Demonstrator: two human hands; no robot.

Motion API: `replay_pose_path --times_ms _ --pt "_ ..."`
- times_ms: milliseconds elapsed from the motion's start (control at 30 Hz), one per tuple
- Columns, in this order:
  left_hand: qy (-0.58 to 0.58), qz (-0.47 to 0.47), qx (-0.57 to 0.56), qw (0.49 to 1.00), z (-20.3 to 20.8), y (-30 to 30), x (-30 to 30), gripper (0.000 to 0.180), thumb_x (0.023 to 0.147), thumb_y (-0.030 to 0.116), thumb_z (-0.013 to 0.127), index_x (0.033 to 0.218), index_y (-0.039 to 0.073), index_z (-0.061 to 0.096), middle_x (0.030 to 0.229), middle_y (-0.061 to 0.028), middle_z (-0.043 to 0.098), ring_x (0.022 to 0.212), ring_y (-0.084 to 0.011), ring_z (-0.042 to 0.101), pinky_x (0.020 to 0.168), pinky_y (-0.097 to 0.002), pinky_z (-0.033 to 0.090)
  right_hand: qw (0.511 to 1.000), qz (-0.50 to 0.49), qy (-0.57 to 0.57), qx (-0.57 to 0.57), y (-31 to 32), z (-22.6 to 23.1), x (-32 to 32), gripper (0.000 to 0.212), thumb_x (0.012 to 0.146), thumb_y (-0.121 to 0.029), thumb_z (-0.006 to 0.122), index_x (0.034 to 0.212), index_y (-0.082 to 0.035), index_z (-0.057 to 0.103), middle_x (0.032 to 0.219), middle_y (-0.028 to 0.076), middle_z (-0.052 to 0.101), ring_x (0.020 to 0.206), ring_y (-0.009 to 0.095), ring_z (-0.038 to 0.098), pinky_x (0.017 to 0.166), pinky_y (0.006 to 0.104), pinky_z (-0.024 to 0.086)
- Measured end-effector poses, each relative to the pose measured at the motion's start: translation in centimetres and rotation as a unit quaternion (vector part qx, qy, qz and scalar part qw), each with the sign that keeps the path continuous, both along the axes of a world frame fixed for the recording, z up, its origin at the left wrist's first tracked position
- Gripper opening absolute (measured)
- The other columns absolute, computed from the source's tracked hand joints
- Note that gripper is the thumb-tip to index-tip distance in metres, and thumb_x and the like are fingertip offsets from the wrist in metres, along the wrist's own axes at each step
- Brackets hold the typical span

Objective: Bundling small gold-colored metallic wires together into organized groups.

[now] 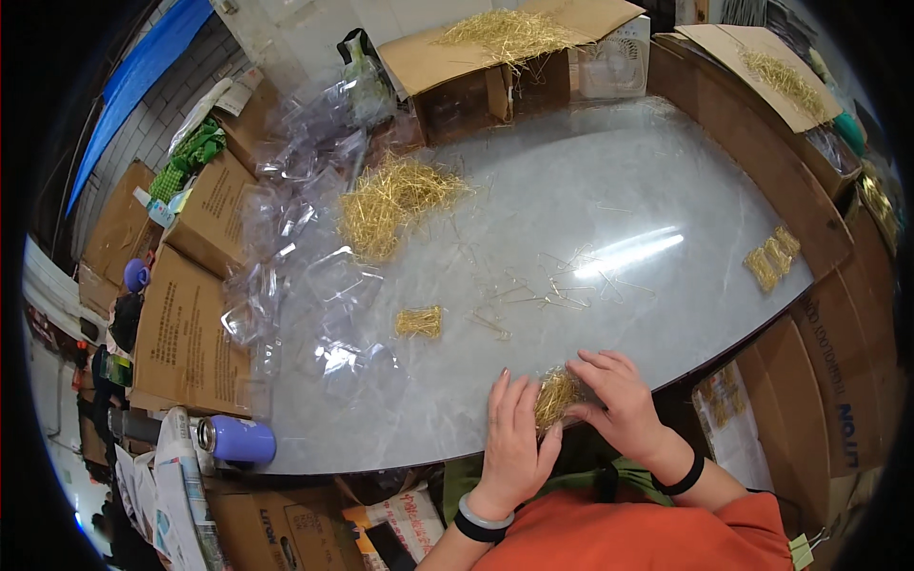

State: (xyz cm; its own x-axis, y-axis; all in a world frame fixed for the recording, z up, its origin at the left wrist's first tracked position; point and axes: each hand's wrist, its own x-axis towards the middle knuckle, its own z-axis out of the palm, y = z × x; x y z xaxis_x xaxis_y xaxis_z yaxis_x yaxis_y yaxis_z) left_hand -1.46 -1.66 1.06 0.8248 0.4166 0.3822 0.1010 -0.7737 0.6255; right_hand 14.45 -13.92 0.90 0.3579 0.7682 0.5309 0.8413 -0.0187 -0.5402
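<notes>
At the near edge of the grey table [666, 314], a bundle of thin gold wire pieces [555, 398] lies between my two hands. My left hand [514, 428] presses its left side with the fingers close together. Curved around its right side is my right hand [619, 400], thumb toward me. Whether the bundle sits in a clear box cannot be made out. Ahead and left of my left hand rests a neat gold wire bundle [419, 323]. Loose wire pieces [533, 293] are scattered beyond my hands, some with bent ends. Farther back is a large tangled heap of gold wire [390, 205].
Many clear plastic boxes [295, 219] crowd the table's left side. A purple bottle [238, 439] lies at the near left corner. Small gold bundles [772, 258] rest by the right edge. Cardboard boxes [195, 333] border the table; wire is heaped on a back cardboard box [419, 62].
</notes>
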Motion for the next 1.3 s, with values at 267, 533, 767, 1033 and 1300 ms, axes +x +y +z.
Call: replay_pose_path --times_ms 267,533,767,1033,1300 --pt "-0.017 0.073 0.032 0.997 -1.1 -0.6 0.5 0.047 0.099 0.012 0.062 0.139 -0.008 0.046 0.143 -0.0283 0.041 0.137 -0.0495 0.040 0.113 -0.0541 0.037 0.999 -0.023 -0.041 0.005 1.2 -0.3 -2.8 0.060 0.082 -0.009 0.079 0.137 -0.001 0.057 0.132 0.018 0.065 0.126 0.037 0.060 0.111 0.0543 0.042" --pt "-0.045 0.055 -0.002 0.997 -1.3 -0.7 -0.1 0.053 0.094 0.012 0.067 0.140 -0.007 0.046 0.141 -0.0291 0.042 0.134 -0.0480 0.044 0.112 -0.0523 0.038 0.991 0.024 0.127 0.022 0.4 0.1 -2.6 0.057 0.087 -0.008 0.075 0.139 0.002 0.054 0.133 0.020 0.064 0.128 0.042 0.057 0.113 0.0566 0.039" --pt "-0.040 -0.002 -0.006 0.999 -1.5 0.3 -1.0 0.070 0.086 0.012 0.077 0.145 -0.004 0.042 0.143 -0.0272 0.044 0.139 -0.0475 0.041 0.115 -0.0504 0.038 0.997 0.068 0.041 -0.012 0.7 1.1 -2.3 0.047 0.092 -0.005 0.068 0.138 -0.002 0.057 0.132 0.019 0.065 0.125 0.037 0.062 0.108 0.0467 0.046" --pt "-0.056 0.007 -0.033 0.998 -1.9 0.3 -0.8 0.076 0.086 0.017 0.082 0.147 -0.002 0.041 0.146 -0.0281 0.045 0.138 -0.0451 0.044 0.115 -0.0479 0.038 0.968 -0.050 0.246 0.014 2.1 -0.6 -0.6 0.030 0.092 -0.008 0.069 0.120 -0.001 0.066 0.094 0.013 0.072 0.085 0.025 0.071 0.077 0.0337 0.055" --pt "-0.062 0.015 -0.027 0.998 -2.1 0.2 -0.7 0.076 0.086 0.018 0.082 0.147 -0.002 0.040 0.147 -0.0277 0.043 0.136 -0.0445 0.045 0.113 -0.0472 0.040 0.971 -0.064 0.229 0.005 1.8 1.5 -0.4 0.027 0.087 -0.003 0.070 0.114 -0.003 0.067 0.087 0.011 0.071 0.082 0.028 0.068 0.074 0.0380 0.053"
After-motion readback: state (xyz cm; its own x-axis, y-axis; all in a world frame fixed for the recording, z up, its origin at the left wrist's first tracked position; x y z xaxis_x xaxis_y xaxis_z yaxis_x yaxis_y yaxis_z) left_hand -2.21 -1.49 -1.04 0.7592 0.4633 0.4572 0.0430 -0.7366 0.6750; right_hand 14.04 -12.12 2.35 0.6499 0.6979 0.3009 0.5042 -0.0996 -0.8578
